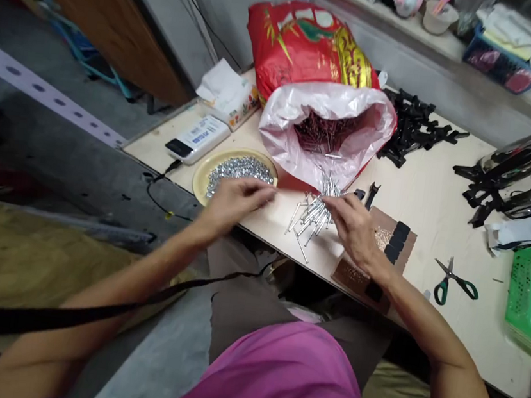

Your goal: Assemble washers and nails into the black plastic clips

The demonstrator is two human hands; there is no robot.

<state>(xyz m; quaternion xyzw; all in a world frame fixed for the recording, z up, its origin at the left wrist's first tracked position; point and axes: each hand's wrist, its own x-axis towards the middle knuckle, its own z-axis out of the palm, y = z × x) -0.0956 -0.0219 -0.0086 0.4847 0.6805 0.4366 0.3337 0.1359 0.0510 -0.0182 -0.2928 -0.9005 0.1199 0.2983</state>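
My left hand (237, 203) is beside the near edge of a yellowish plate (196, 185) heaped with small shiny metal nuts (242, 169). Its thumb and fingers are pinched together; whatever may be between them is too small to make out. On the table's front part, my right hand (354, 230) reaches into a loose pile of long silver bolts (314, 215), fingertips closed at the pile's right side. Behind the pile lies a red plastic sack (307, 55), its white-lined mouth facing me, with many more long metal pieces (326, 132) inside.
Brown pads with black pieces (399, 238) lie right of my right hand, then green-handled scissors (451, 283) and a green basket (525, 289). Black plastic parts (412, 127) are heaped behind. A power bank (200, 139) and tissue pack (230, 94) sit at left.
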